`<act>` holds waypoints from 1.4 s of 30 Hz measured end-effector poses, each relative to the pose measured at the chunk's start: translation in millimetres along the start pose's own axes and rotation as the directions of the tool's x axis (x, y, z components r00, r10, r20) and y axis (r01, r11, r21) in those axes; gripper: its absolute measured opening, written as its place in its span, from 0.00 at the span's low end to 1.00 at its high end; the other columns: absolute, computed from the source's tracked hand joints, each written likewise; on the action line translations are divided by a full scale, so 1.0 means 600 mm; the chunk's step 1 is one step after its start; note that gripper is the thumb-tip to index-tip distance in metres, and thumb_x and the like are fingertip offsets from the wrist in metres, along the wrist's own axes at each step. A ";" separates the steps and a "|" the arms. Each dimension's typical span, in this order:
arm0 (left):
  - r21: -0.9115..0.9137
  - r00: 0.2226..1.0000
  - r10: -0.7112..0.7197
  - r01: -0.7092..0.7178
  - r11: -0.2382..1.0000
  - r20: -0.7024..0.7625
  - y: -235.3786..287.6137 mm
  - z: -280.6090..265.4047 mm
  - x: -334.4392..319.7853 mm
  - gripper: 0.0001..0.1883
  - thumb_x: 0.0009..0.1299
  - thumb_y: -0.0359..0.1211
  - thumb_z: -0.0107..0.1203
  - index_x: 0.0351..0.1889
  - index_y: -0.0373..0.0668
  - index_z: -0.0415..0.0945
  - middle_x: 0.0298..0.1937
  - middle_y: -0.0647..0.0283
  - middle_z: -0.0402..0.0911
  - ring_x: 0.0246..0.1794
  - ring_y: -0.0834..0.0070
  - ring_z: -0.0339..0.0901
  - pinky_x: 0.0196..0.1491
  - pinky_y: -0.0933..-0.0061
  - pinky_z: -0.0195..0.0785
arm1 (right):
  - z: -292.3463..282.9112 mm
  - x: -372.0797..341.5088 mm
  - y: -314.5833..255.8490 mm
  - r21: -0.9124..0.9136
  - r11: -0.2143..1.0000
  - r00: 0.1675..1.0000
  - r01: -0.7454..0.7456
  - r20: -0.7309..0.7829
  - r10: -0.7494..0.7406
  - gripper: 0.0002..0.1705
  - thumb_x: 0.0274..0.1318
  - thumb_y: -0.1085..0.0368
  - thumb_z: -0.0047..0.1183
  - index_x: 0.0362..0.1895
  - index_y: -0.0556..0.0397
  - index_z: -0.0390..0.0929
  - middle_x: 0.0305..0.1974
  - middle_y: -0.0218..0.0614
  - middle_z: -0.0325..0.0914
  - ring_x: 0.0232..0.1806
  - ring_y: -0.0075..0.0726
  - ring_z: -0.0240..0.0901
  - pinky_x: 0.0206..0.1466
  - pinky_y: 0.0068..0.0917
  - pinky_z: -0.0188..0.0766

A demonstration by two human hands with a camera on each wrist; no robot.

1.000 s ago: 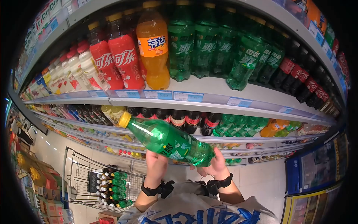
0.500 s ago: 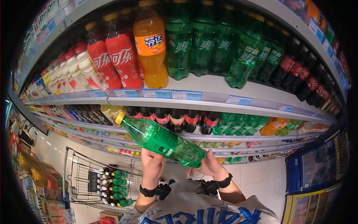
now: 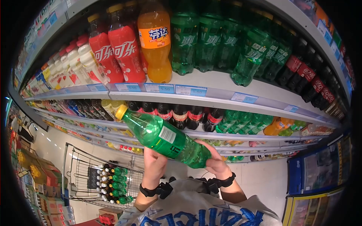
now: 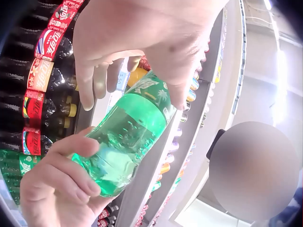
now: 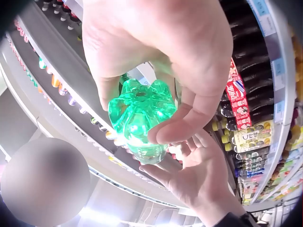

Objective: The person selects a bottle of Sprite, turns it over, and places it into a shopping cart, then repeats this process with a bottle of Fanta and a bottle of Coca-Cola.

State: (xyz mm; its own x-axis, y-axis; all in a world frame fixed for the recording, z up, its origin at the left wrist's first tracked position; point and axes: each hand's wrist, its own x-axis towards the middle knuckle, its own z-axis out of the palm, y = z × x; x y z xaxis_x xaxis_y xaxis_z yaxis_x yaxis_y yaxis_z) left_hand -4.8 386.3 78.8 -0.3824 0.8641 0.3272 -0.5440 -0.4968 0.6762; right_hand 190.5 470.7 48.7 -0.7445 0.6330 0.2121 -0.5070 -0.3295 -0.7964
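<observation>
Supermarket drinks aisle, seen over my remote feed: a large clear-green plastic bottle with a yellow screw cap (image 3: 177, 145) lies slantwise in mid-air between a person's two bare hands, well in front of the white metal shelf with blue-and-white price tags (image 3: 203, 84). Its cap end points up and leftward, and a white printed panel (image 3: 167, 134) faces the head camera. Tall bottles stand upright on the shelf, labels outward, presumably so shoppers can match them to the prices; among them are a big orange soda bottle (image 3: 154, 45) and dark-green bottles (image 3: 184, 41).

I judge the two-handed hold suits the bottle's length: one hand steadies the base, the other supports the body. The right hand (image 3: 217, 162) is curled round the base, thumb and fingers on either side. The left hand (image 3: 155, 164) is loosely spread under the label, thumb against it; how much weight its fingers bear I can't tell. A wire shopping cart (image 3: 77, 162) near the person's left side holds rows of small capped bottles (image 3: 113, 184).
</observation>
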 end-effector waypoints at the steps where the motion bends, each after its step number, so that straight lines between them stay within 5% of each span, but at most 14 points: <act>1: 0.019 1.000 -0.012 0.012 1.000 0.007 -0.007 -0.019 -0.002 0.40 0.63 0.47 0.67 0.67 0.40 0.59 0.61 0.61 0.73 0.62 0.67 0.72 0.63 0.60 0.65 | 0.003 0.002 -0.002 0.021 1.000 1.000 -0.018 0.008 0.017 0.49 0.53 0.55 0.65 0.73 0.57 0.52 0.64 0.48 0.65 0.59 0.47 0.69 0.51 0.46 0.72; 5: -0.009 0.996 -0.060 0.060 0.998 -0.069 -0.005 -0.011 -0.005 0.41 0.64 0.46 0.67 0.68 0.40 0.57 0.63 0.60 0.71 0.64 0.66 0.70 0.65 0.59 0.63 | 0.007 -0.004 0.017 0.072 0.995 0.997 -0.071 -0.002 0.072 0.47 0.58 0.41 0.57 0.72 0.53 0.54 0.62 0.47 0.68 0.57 0.46 0.70 0.50 0.46 0.72; 7: -0.065 0.995 -0.062 0.057 0.996 -0.077 -0.007 -0.008 -0.006 0.40 0.64 0.42 0.68 0.68 0.39 0.57 0.62 0.61 0.72 0.62 0.68 0.71 0.64 0.60 0.63 | 0.011 -0.001 0.024 0.421 0.883 0.978 -0.208 0.059 0.202 0.50 0.59 0.25 0.40 0.71 0.49 0.57 0.59 0.45 0.71 0.50 0.47 0.73 0.46 0.44 0.72; 10: -0.097 0.997 -0.056 0.052 0.994 -0.047 -0.012 -0.022 -0.007 0.39 0.63 0.38 0.69 0.67 0.37 0.58 0.60 0.60 0.73 0.61 0.69 0.71 0.64 0.62 0.63 | 0.009 0.005 0.030 0.401 0.874 0.961 -0.275 0.150 0.233 0.54 0.57 0.19 0.27 0.71 0.47 0.59 0.55 0.45 0.75 0.41 0.48 0.75 0.40 0.40 0.70; 11: -0.073 0.999 -0.052 0.051 0.996 -0.007 -0.015 -0.027 -0.009 0.40 0.63 0.38 0.69 0.67 0.37 0.58 0.60 0.60 0.73 0.62 0.69 0.70 0.64 0.62 0.63 | 0.013 0.004 0.026 0.400 0.874 0.960 -0.277 0.151 0.235 0.54 0.57 0.19 0.27 0.71 0.47 0.59 0.55 0.45 0.75 0.41 0.48 0.75 0.40 0.40 0.70; 13: -0.065 0.997 -0.072 0.072 0.995 0.005 -0.015 -0.026 -0.015 0.41 0.62 0.39 0.70 0.68 0.37 0.58 0.61 0.60 0.73 0.62 0.69 0.70 0.65 0.62 0.62 | 0.023 -0.003 0.015 0.402 0.868 0.927 -0.293 -0.104 0.361 0.51 0.58 0.21 0.31 0.70 0.48 0.61 0.54 0.47 0.74 0.39 0.50 0.74 0.35 0.38 0.68; 16: -0.012 0.996 -0.084 0.084 0.996 0.033 -0.015 -0.019 -0.010 0.43 0.62 0.46 0.68 0.69 0.38 0.57 0.63 0.60 0.71 0.64 0.67 0.69 0.66 0.59 0.61 | 0.006 -0.004 0.025 0.403 0.881 0.968 -0.248 0.056 0.246 0.49 0.58 0.26 0.39 0.71 0.48 0.59 0.56 0.45 0.73 0.46 0.48 0.72 0.38 0.38 0.68; 22: 0.033 0.997 -0.073 0.073 0.997 -0.013 -0.014 0.001 -0.004 0.48 0.62 0.57 0.64 0.72 0.42 0.53 0.67 0.56 0.67 0.67 0.59 0.67 0.68 0.52 0.59 | 0.001 -0.003 0.027 0.204 0.975 0.995 -0.089 0.071 0.076 0.52 0.55 0.36 0.56 0.75 0.48 0.49 0.67 0.39 0.63 0.60 0.44 0.68 0.47 0.45 0.74; 26: -0.001 0.999 -0.054 0.054 0.999 -0.011 -0.011 0.011 0.004 0.51 0.60 0.59 0.64 0.74 0.45 0.50 0.68 0.51 0.65 0.68 0.54 0.65 0.69 0.48 0.60 | 0.015 -0.009 0.029 0.032 0.997 0.996 -0.077 -0.034 0.078 0.50 0.57 0.29 0.47 0.73 0.47 0.54 0.60 0.41 0.70 0.50 0.50 0.73 0.43 0.43 0.70; 28: 0.016 0.999 -0.049 0.049 0.999 0.000 -0.008 0.019 0.004 0.51 0.60 0.59 0.64 0.74 0.46 0.50 0.68 0.51 0.65 0.68 0.54 0.66 0.68 0.49 0.61 | 0.001 -0.009 0.032 0.302 0.929 0.974 -0.212 0.142 0.176 0.53 0.56 0.23 0.41 0.72 0.48 0.55 0.59 0.43 0.72 0.46 0.52 0.75 0.42 0.45 0.72; 31: 0.042 0.998 -0.045 0.043 0.998 0.036 -0.002 0.031 0.013 0.50 0.61 0.57 0.64 0.75 0.46 0.49 0.69 0.51 0.65 0.67 0.54 0.67 0.67 0.49 0.64 | 0.002 0.000 0.023 0.398 0.851 0.935 -0.343 0.230 0.269 0.56 0.54 0.18 0.33 0.72 0.48 0.56 0.57 0.46 0.74 0.42 0.55 0.77 0.37 0.45 0.73; 35: 0.058 0.998 -0.064 0.063 0.996 0.026 0.000 0.052 0.018 0.45 0.66 0.52 0.62 0.74 0.45 0.50 0.69 0.51 0.65 0.65 0.57 0.69 0.66 0.53 0.65 | -0.003 -0.002 0.019 0.444 0.847 0.954 -0.292 0.070 0.292 0.56 0.55 0.19 0.31 0.72 0.50 0.56 0.54 0.48 0.76 0.42 0.55 0.77 0.34 0.44 0.73; 42: 0.205 0.996 -0.071 0.060 0.977 0.047 -0.032 -0.001 -0.004 0.34 0.71 0.47 0.58 0.69 0.42 0.58 0.64 0.58 0.69 0.62 0.66 0.70 0.63 0.62 0.65 | -0.031 -0.006 0.015 0.231 0.972 0.996 -0.045 0.086 0.025 0.50 0.55 0.38 0.56 0.73 0.51 0.53 0.63 0.45 0.68 0.54 0.47 0.72 0.40 0.44 0.75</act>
State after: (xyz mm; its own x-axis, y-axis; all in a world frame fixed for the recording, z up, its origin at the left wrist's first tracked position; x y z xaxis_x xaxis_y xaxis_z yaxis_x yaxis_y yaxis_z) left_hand 5.8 393.7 64.8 -0.3075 0.9000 0.3089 -0.4009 -0.4170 0.8158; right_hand 196.7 478.5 30.3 -0.7918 0.5617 0.2400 -0.5600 -0.5105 -0.6525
